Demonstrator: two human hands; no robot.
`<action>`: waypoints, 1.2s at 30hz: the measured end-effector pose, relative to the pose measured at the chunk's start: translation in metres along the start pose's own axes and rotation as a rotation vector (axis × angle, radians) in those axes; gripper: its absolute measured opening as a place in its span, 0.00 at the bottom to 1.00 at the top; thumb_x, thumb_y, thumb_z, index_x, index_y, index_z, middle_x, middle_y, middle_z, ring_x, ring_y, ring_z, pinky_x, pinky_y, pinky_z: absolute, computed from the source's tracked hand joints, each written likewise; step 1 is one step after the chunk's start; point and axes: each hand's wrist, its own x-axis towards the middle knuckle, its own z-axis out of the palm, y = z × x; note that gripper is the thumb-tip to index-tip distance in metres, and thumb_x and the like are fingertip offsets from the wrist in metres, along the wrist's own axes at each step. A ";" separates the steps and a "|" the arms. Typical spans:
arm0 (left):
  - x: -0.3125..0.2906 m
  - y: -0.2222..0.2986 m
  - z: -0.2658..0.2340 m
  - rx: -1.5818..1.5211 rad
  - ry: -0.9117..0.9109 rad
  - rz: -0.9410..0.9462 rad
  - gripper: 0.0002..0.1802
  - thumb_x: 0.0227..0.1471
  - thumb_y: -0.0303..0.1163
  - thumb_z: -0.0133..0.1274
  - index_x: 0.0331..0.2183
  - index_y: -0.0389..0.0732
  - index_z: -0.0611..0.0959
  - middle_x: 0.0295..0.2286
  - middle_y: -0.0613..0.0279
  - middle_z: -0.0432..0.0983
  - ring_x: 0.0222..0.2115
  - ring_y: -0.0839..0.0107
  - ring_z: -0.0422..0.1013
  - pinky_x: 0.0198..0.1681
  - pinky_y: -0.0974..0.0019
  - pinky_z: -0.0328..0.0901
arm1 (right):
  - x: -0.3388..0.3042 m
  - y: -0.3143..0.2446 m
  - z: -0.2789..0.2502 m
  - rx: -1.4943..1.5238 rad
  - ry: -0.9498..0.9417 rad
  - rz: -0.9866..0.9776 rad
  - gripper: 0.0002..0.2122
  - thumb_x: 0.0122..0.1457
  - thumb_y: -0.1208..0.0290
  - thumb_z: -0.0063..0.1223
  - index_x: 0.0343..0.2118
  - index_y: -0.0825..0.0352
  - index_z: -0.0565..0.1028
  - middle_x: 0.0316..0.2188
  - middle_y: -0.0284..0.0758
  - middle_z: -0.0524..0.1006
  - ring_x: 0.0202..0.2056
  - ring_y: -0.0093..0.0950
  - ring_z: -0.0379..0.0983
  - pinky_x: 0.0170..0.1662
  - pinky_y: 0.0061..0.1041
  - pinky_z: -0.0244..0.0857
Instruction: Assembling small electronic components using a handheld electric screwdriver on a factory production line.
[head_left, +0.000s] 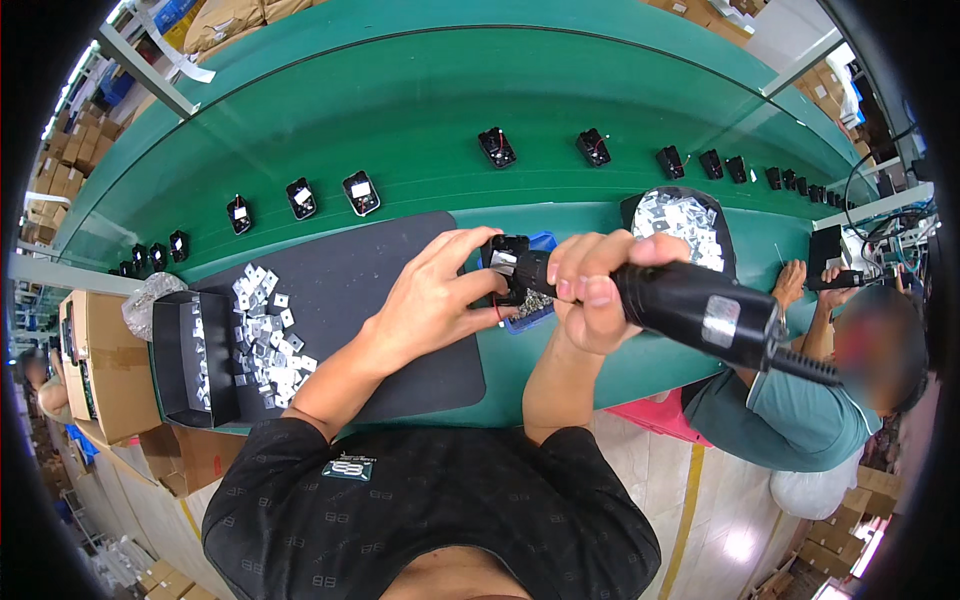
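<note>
Black plastic marks the small housing (508, 262), which the left hand (432, 300) pinches steady above the blue screw tray (536, 312), so the electric screwdriver (690, 305), gripped in the right hand's (598, 290) closed fist, meets it squarely over the green conveyor belt (420, 130).

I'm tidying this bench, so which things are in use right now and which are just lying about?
In use:
left hand on small black part
right hand gripping black electric screwdriver
blue screw tray

Lying about:
loose square metal plates
open black box
black parts on green belt
</note>
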 end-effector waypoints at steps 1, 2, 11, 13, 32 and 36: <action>0.001 -0.003 0.000 -0.017 -0.021 -0.017 0.14 0.28 0.33 0.65 0.22 0.41 0.79 0.41 0.54 0.68 0.38 0.57 0.68 0.39 0.61 0.66 | 0.001 0.001 -0.003 -0.043 -0.012 -0.003 0.21 0.49 0.80 0.53 0.44 0.64 0.56 0.15 0.30 0.65 0.14 0.22 0.63 0.20 0.25 0.63; 0.003 -0.003 0.000 -0.020 -0.024 -0.010 0.14 0.28 0.33 0.65 0.22 0.41 0.79 0.41 0.54 0.68 0.38 0.57 0.68 0.39 0.61 0.66 | 0.001 0.001 -0.006 -0.087 -0.023 -0.006 0.24 0.49 0.79 0.54 0.47 0.65 0.55 0.15 0.30 0.65 0.14 0.22 0.63 0.20 0.25 0.63; 0.022 -0.147 0.029 0.237 0.016 -0.233 0.16 0.36 0.36 0.61 0.29 0.40 0.75 0.43 0.46 0.67 0.45 0.48 0.63 0.46 0.55 0.60 | 0.010 -0.050 -0.026 -0.040 0.139 -0.279 0.26 0.51 0.74 0.49 0.52 0.63 0.52 0.17 0.32 0.65 0.15 0.23 0.63 0.19 0.24 0.61; 0.026 -0.185 0.035 0.237 0.000 -0.289 0.16 0.36 0.34 0.61 0.29 0.40 0.74 0.39 0.51 0.68 0.41 0.50 0.65 0.44 0.56 0.61 | 0.011 -0.051 -0.031 -0.081 0.172 -0.284 0.26 0.51 0.74 0.49 0.52 0.64 0.52 0.17 0.32 0.65 0.15 0.23 0.63 0.19 0.24 0.61; 0.083 -0.160 0.095 0.470 -0.092 -0.361 0.32 0.32 0.44 0.62 0.41 0.37 0.74 0.45 0.44 0.64 0.48 0.50 0.61 0.50 0.53 0.58 | 0.015 -0.052 -0.050 -0.121 0.269 -0.203 0.26 0.54 0.69 0.46 0.54 0.65 0.52 0.18 0.30 0.62 0.15 0.20 0.59 0.22 0.21 0.59; 0.058 -0.178 0.102 0.371 0.011 -0.293 0.23 0.32 0.38 0.60 0.36 0.42 0.78 0.37 0.51 0.67 0.42 0.55 0.64 0.44 0.55 0.61 | 0.013 -0.052 -0.048 -0.143 0.220 -0.107 0.11 0.55 0.65 0.43 0.20 0.61 0.60 0.19 0.27 0.61 0.18 0.19 0.58 0.26 0.20 0.53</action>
